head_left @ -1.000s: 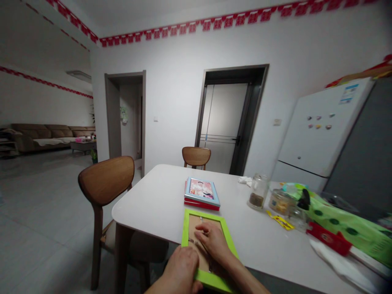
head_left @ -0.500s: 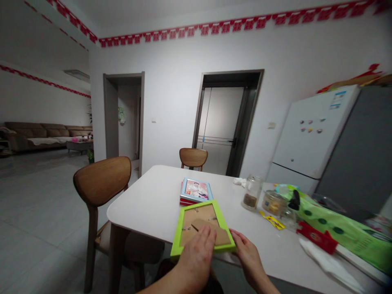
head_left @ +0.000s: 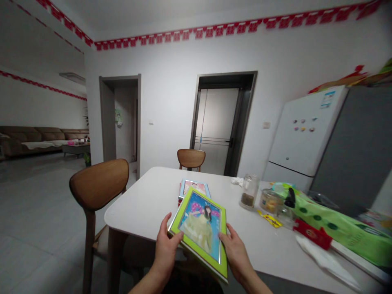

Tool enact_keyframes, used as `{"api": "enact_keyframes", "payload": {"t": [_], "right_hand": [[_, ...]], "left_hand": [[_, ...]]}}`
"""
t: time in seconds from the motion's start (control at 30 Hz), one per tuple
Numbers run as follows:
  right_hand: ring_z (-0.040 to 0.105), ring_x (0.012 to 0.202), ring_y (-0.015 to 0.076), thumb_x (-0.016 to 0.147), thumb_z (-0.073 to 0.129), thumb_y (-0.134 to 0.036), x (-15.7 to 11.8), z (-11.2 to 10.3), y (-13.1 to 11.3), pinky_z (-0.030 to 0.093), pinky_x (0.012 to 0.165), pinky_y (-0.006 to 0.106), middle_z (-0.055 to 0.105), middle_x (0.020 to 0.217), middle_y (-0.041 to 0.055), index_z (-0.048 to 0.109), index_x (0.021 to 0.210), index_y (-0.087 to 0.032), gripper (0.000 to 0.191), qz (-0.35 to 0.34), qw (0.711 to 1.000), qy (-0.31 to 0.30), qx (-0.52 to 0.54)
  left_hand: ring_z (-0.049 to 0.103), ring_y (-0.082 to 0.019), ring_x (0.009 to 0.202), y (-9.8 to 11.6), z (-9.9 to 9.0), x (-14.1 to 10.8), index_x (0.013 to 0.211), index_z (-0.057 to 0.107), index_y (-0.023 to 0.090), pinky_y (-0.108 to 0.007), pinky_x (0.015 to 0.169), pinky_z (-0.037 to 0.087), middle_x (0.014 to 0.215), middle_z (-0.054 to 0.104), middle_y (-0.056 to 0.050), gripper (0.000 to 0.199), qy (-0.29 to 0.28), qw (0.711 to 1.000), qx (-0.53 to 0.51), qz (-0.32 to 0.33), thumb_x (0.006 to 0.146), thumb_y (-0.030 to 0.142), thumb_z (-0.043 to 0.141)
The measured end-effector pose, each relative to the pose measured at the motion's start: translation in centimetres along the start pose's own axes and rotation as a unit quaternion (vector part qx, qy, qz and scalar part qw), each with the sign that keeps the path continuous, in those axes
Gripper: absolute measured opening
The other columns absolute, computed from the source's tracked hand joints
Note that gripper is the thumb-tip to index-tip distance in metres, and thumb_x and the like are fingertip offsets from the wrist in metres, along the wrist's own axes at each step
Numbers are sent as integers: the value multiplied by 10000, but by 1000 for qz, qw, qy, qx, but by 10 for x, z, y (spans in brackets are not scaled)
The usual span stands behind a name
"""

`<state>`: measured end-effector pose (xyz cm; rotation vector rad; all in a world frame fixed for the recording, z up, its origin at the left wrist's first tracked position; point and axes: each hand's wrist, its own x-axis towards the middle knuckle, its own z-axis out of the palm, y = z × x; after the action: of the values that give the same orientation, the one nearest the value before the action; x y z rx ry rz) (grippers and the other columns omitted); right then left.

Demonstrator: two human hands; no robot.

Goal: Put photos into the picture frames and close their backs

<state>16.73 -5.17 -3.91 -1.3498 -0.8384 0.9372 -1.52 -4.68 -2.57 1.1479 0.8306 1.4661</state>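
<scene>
A lime-green picture frame (head_left: 200, 228) is tilted face up between my two hands, over the near edge of the table. Its picture shows a person in a pale yellow dress against blue. At the frame's lower left corner, my left hand (head_left: 167, 245) grips the edge with the thumb on the front. My right hand (head_left: 234, 247) is closed on the right edge, thumb on the front as well. Just behind lies a light blue picture frame (head_left: 183, 188) on top of something red, partly covered by the green one.
On the white table (head_left: 141, 204) stand a glass jar (head_left: 249, 192) with dark contents and a clear container (head_left: 271, 200). A yellow packet (head_left: 269, 219), a red box (head_left: 312, 233) and a green package (head_left: 343, 228) lie rightward. Wooden chairs stand left (head_left: 101, 183) and behind (head_left: 191, 158).
The green picture frame has been turned over from its brown back to its picture side. My left hand has moved from the backing to the left corner.
</scene>
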Motion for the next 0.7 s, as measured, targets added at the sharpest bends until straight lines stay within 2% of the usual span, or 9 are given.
{"api": "enact_keyframes", "payload": {"t": [0.13, 0.23, 0.33, 0.43, 0.57, 0.7], "right_hand": [[609, 602, 166, 656, 407, -291, 19, -26, 6, 462, 531, 245, 663, 811, 60, 326, 1237, -70, 627, -30, 982, -8, -184], [616, 665, 177, 664, 386, -305, 29, -34, 16, 461, 595, 250, 665, 825, 81, 456, 1139, -64, 537, -63, 955, -28, -288], [607, 789, 189, 666, 381, -297, 32, -35, 20, 440, 695, 250, 653, 918, 93, 545, 1049, -95, 462, -111, 921, -20, -374], [589, 863, 202, 670, 381, -279, 31, -32, 19, 419, 748, 261, 636, 982, 97, 562, 1037, -109, 442, -126, 893, -5, -433], [569, 918, 208, 687, 385, -266, 29, -30, 18, 398, 802, 274, 609, 1042, 112, 532, 1084, -94, 457, -125, 882, 9, -455], [568, 920, 211, 699, 387, -265, 26, -30, 21, 398, 806, 281, 603, 1053, 118, 526, 1094, -94, 452, -125, 874, 15, -470]], "left_hand": [[578, -250, 856, -20, -13, -11, 1138, 420, 74, -324, 757, 454, 889, 632, -108, 753, -76, 992, -18, -95, 508, 375, 702], [573, -256, 882, -31, -14, -17, 1140, 427, 85, -332, 773, 449, 900, 635, -114, 781, -108, 987, -22, -114, 502, 438, 706], [567, -248, 905, -35, -17, -17, 1142, 418, 85, -326, 793, 440, 952, 624, -119, 702, -134, 987, 8, -91, 563, 388, 674], [574, -226, 886, -34, -23, -15, 1096, 470, 115, -297, 781, 440, 974, 624, -90, 549, -144, 982, 100, -67, 605, 297, 633], [580, -205, 850, -30, -26, -13, 1015, 535, 135, -270, 753, 442, 952, 633, -53, 402, -164, 963, 211, -42, 620, 193, 579], [540, -211, 911, -23, -26, -12, 1011, 545, 137, -269, 807, 401, 1008, 604, -56, 424, -146, 931, 334, -5, 592, 185, 594]]}}
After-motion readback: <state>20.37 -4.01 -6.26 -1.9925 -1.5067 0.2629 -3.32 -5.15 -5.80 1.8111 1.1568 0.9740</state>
